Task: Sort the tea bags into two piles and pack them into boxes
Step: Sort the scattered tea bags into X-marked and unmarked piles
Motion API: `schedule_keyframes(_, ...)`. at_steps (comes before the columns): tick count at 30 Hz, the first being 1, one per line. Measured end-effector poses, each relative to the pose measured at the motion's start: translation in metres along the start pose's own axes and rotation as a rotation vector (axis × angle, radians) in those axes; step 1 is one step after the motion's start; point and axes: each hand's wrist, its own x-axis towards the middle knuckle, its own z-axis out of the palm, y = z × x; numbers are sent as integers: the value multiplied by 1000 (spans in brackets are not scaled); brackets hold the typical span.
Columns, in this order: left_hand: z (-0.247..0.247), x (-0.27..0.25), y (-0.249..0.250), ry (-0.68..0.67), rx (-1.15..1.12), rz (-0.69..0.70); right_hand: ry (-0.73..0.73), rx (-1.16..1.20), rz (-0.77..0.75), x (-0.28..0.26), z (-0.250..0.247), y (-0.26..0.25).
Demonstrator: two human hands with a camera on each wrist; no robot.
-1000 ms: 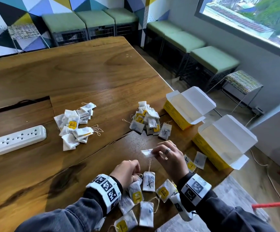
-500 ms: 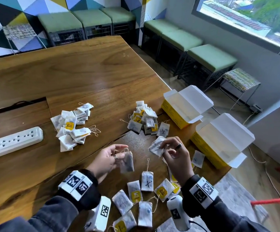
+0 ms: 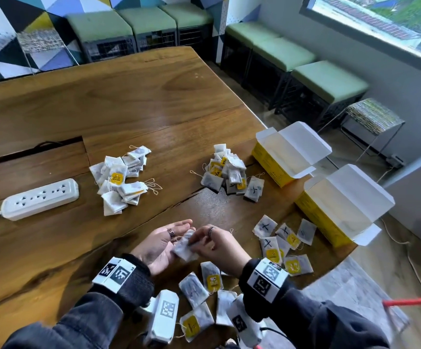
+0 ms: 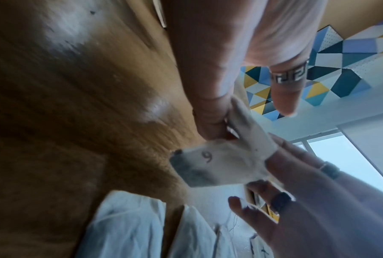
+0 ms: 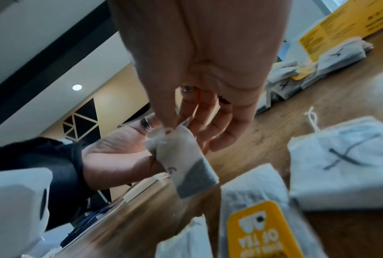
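Note:
A white tea bag (image 3: 184, 246) with a pen mark is held between my two hands just above the table's near edge. My right hand (image 3: 217, 245) pinches its top with thumb and forefinger; the right wrist view shows that tea bag (image 5: 186, 160) hanging below the pinch. My left hand (image 3: 161, 244) lies palm up beside it, fingers straight, and in the left wrist view its thumb presses on the upper end of the tea bag (image 4: 219, 162). Two sorted piles lie further back, the left pile (image 3: 120, 180) and the right pile (image 3: 229, 173). Two open yellow boxes (image 3: 272, 162) (image 3: 317, 217) stand at the right.
Several loose tea bags (image 3: 277, 243) lie right of my hands, some marked with an X, and more tea bags (image 3: 204, 285) lie under my wrists. A white power strip (image 3: 40, 199) sits at the left beside a dark cable slot (image 3: 28, 149). The table edge (image 3: 260, 117) runs close behind the boxes.
My left hand lifted a tea bag off the loose ones, then swung right to meet my right hand. Both hands now hold a bag together, nearer to me.

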Motion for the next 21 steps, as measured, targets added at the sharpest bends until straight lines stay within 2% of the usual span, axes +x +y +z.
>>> schedule_keyframes(2, -3, -2, 0, -20, -3, 23, 17, 64, 21, 3, 2, 2)
schedule_keyframes(6, -7, -8, 3, -56, -7, 39, -59, 142, -29, 6, 4, -2)
schedule_keyframes(10, -11, -14, 3, -54, -54, 100, -67, 201, 22, 10, 7, -6)
schedule_keyframes(12, -13, -14, 4, 17, -81, 145, -50, 197, 27, 11, 9, -11)
schedule_keyframes(14, -18, -12, 3, 148, -71, 182, -12, 220, 4, 11, 9, -18)
schedule_keyframes(16, -23, -13, 1, 284, -20, 166, 37, 261, -50, 11, 10, -26)
schedule_keyframes(17, -24, -15, 0, 303, -6, 122, 59, 284, -81, 11, 10, -30)
schedule_keyframes(19, -26, -21, -2, 205, 6, -32, 107, 327, -130, 12, 13, -37)
schedule_keyframes(21, -27, -28, -3, 5, -22, -167, 104, 352, -151, 10, 16, -42)
